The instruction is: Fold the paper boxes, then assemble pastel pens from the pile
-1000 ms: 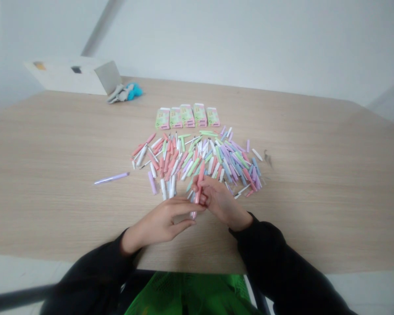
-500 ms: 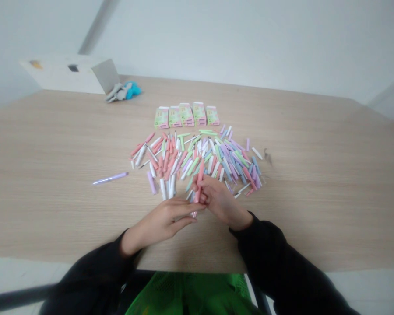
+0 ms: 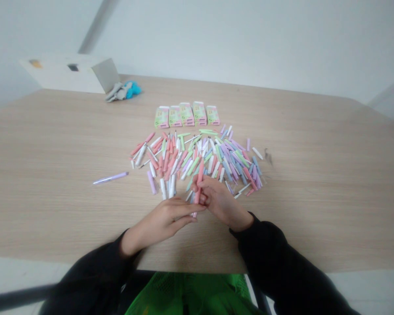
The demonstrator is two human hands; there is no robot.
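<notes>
Both hands closed on one pink pen (image 3: 200, 174), just on the near side of the pile (image 3: 197, 153).
My right hand (image 3: 221, 201) wraps its middle, my left hand (image 3: 164, 221) pinches its lower end; its top points to the pile. I think it is best to hold both ends in one straight line and press gently, so nothing slips into the pile.

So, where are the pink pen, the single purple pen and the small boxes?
pink pen (image 3: 201, 173): head view, upper end.
purple pen (image 3: 110, 178): head view, mid barrel.
small boxes (image 3: 186, 114): head view, middle box's top.
</notes>
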